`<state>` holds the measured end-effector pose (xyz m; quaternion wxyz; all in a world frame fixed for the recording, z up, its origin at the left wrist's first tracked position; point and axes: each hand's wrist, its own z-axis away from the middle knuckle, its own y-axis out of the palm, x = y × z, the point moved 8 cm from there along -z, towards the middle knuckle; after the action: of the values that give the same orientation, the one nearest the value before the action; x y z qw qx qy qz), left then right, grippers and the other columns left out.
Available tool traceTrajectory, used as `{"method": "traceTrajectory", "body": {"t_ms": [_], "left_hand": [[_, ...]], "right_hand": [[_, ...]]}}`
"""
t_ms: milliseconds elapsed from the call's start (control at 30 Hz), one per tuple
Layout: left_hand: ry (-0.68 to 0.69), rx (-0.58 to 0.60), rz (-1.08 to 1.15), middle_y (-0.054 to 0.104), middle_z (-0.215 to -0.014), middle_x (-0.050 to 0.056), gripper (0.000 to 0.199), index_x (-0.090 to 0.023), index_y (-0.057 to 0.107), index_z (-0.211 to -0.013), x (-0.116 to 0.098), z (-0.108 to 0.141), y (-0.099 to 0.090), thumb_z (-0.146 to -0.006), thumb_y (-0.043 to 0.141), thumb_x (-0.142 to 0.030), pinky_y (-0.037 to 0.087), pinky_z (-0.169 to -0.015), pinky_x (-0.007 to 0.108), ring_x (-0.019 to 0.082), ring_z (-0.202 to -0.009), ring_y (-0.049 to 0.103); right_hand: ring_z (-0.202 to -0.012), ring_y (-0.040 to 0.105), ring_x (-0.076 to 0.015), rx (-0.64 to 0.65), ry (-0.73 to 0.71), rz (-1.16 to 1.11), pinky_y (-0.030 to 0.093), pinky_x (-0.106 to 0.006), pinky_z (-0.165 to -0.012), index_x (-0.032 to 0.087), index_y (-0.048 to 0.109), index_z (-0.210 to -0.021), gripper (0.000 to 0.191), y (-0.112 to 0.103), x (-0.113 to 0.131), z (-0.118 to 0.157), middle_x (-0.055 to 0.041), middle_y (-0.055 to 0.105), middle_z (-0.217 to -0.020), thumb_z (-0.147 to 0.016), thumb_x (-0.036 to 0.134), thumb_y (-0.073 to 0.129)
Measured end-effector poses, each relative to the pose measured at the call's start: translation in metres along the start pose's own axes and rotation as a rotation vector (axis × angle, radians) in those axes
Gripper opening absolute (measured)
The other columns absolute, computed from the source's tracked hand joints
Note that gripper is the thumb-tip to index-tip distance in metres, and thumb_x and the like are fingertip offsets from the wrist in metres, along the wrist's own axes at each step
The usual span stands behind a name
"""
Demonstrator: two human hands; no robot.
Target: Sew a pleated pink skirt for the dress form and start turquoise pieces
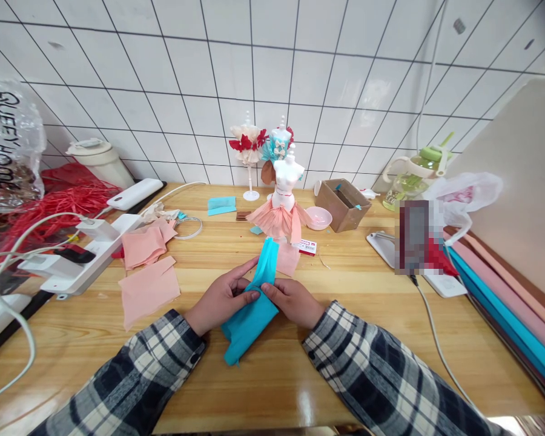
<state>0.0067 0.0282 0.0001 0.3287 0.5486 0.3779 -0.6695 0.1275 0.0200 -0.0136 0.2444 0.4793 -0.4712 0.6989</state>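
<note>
Turquoise crepe paper [253, 320] pinched by my left fingers [251, 297] and right fingers [271, 293], long axis slanting away rightward, hands either side.

The turquoise sheet [254, 324] is matt, thin and creased, either cloth or crepe paper; I cannot tell which. Peach pieces [149, 292] look just as matt. The front dress form [287, 178] appears to be smooth white plastic, its peach skirt [272, 221] dull and gathered. Around me, the wooden table [272, 387] has a smooth, glossy finish, and the white wall tiles [227, 66] shine. The power strip [93, 257] is smooth plastic; the clear bag [11, 139] is crinkled, shiny plastic. Plaid sleeves [149, 357] are soft, matt cloth.
</note>
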Motion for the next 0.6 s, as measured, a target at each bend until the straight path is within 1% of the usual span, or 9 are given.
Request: {"method": "traceTrajectory", "body": {"t_ms": [300,467,600], "left_hand": [[0.011,0.012,-0.008,0.043,-0.060,-0.008,0.079,-0.015,0.026,-0.147,0.0024,-0.0004,0.0005,-0.081,0.064,-0.038,0.028,-0.048,0.017,0.008,-0.054,0.036],[0.002,0.017,-0.001,0.045,-0.061,-0.008,0.080,-0.014,0.025,-0.147,0.0036,-0.0003,0.0011,-0.081,0.063,-0.039,0.030,-0.049,0.018,0.008,-0.055,0.039],[-0.008,0.017,0.003,0.047,-0.061,-0.008,0.082,-0.014,0.024,-0.148,0.0051,0.0002,0.0018,-0.081,0.064,-0.040,0.030,-0.049,0.018,0.008,-0.053,0.038]], "right_hand": [[-0.064,0.050,-0.0143,-0.001,0.016,-0.046,0.040,-0.024,-0.060,0.017,0.061,-0.078,0.053,0.0014,-0.0024,0.0011,-0.0012,0.057,-0.069,-0.090,0.061,0.034],[-0.063,0.049,-0.0142,0.002,-0.006,-0.061,0.039,-0.024,-0.060,0.018,0.060,-0.077,0.051,0.0013,0.0006,0.0014,-0.0008,0.056,-0.068,-0.090,0.061,0.035],[-0.061,0.047,-0.0136,-0.003,0.007,-0.055,0.038,-0.024,-0.058,0.018,0.057,-0.073,0.050,0.0013,0.0001,0.0009,-0.0003,0.053,-0.065,-0.090,0.060,0.036]]}}
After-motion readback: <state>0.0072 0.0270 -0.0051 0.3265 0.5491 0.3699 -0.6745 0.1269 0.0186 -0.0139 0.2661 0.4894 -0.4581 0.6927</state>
